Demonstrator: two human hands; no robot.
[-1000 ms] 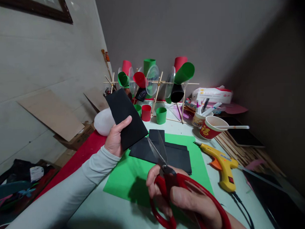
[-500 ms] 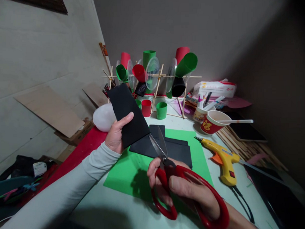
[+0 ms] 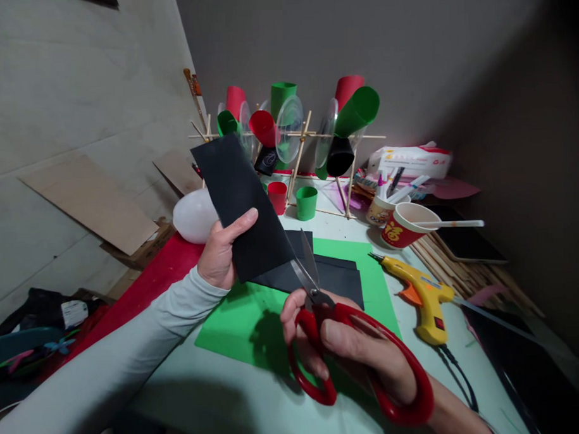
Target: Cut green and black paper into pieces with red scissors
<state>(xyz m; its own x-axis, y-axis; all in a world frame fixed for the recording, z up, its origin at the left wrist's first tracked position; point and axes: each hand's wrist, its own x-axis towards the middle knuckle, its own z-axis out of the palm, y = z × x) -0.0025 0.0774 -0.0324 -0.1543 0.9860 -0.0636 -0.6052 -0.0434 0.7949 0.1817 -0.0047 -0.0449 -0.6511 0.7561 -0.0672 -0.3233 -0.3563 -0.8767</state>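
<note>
My left hand (image 3: 221, 251) grips a black paper strip (image 3: 244, 206) near its lower left edge, thumb on its face, and holds it tilted above the table. In my right hand (image 3: 355, 347) are red-handled scissors (image 3: 399, 365), their blades parted and pointing up and away. One blade meets the lower right corner of the strip; whether the paper lies between the blades I cannot tell. Underneath lie more black paper pieces (image 3: 339, 278) on a green sheet (image 3: 231, 333), partly hidden by the strip and my right hand.
A yellow glue gun (image 3: 428, 301) lies at right, its cord running forward. Behind it stand a red paper cup (image 3: 404, 229) and a pen cup (image 3: 382, 210). At the back is a stick frame (image 3: 299, 156) with coloured paper cups and clear discs. A white balloon (image 3: 193, 217) sits at left.
The black paper strip in my left hand has shifted slightly up, and its lower right corner now sits further right over the blades. The scissors blades look slightly closer together. The view has tilted a little.
</note>
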